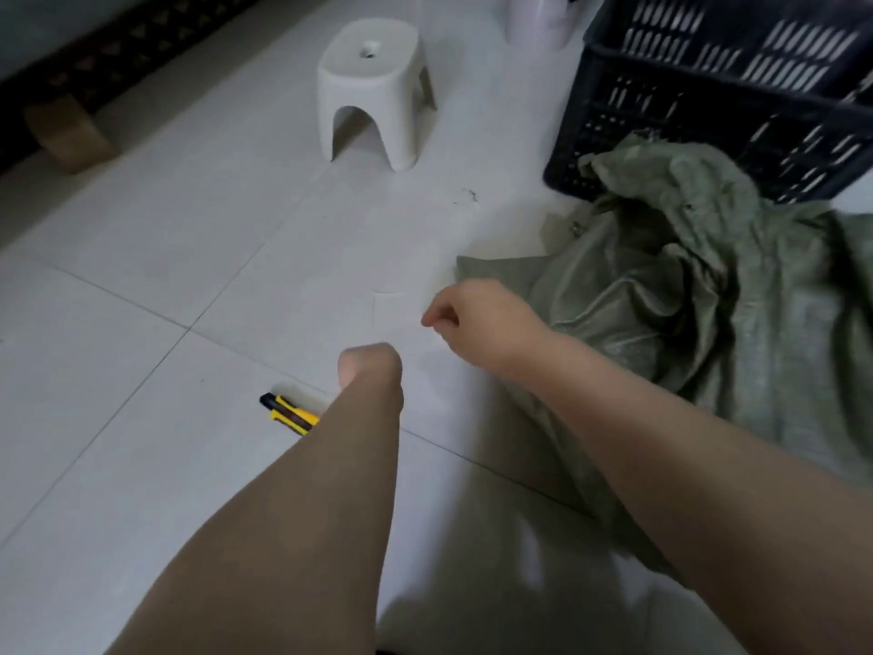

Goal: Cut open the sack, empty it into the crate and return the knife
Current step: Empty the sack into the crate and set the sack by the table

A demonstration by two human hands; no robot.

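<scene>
Sack is lying slumped against the crate while I'm hovering both loosely curled, empty hands, left beside the knife, right.

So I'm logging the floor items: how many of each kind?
Utility knife: 1
Green sack: 1
Black crate: 1
White stool: 1
White container, cut off at the top edge: 1
Total: 5
</scene>
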